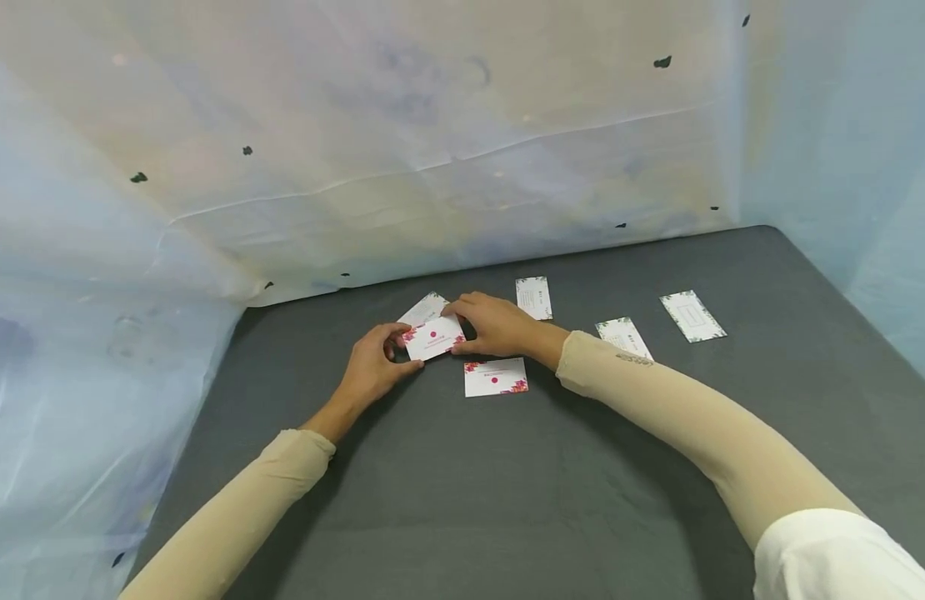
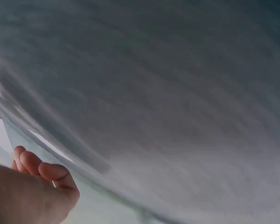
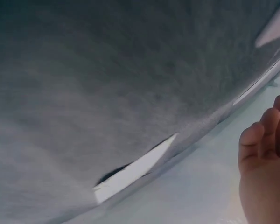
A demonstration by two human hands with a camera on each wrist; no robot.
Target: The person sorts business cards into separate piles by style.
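Note:
A white card with pink flowers and a red dot is held just above the dark grey table between both hands. My left hand pinches its left end. My right hand holds its right end from above. Another white card lies partly hidden behind it. A second pink-flowered card lies flat just in front of my right hand. The wrist views are blurred, showing only grey cloth, the left fingers and the right fingers.
Three green-edged white cards lie to the right: one behind my right hand, one by my right forearm, one farther right. Pale plastic sheeting walls the back and both sides of the table.

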